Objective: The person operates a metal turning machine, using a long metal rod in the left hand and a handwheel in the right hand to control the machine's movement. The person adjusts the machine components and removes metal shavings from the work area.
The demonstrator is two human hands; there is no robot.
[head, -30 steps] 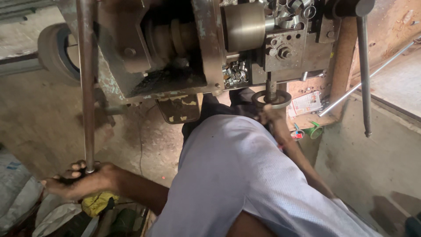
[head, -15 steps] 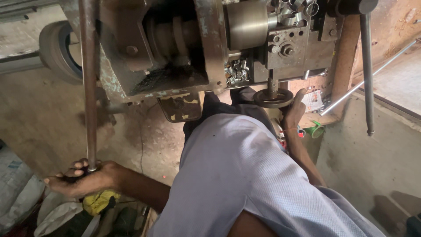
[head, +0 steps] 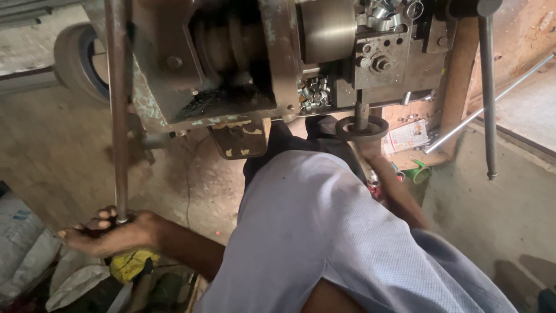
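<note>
- the person's left hand (head: 110,230) is down low on the left, fingers curled around the bottom end of a long steel lever rod (head: 117,110); the grip is closed on the rod, thumb and fingers wrapped about it.
- the rod stands close to upright, running from the hand up past the front of the machine (head: 243,64) to the top edge of the view.
- the right hand is out under the machine's right part, by the small round handwheel (head: 362,128); the forearm (head: 399,200) reaches up toward it, but the hand itself is mostly hidden behind the wheel and the shirt, so i cannot tell whether it is closed on the wheel or only touching it.
- the handwheel sits on a short shaft hanging under the dark tool block (head: 388,64).
- a heap of small shiny metal rings (head: 315,93) lies in the machine just left of that block.
- the person's pale blue shirt (head: 324,232) fills the lower middle of the view.
- a yellow cloth (head: 130,264) lies just below the left hand, with white sacks (head: 29,255) to its left.
- a tyre (head: 81,61) stands on the floor behind the rod, top left.
- a second thin rod (head: 488,98) hangs at the right, and a green cup (head: 418,173) sits on the floor near the right forearm.
</note>
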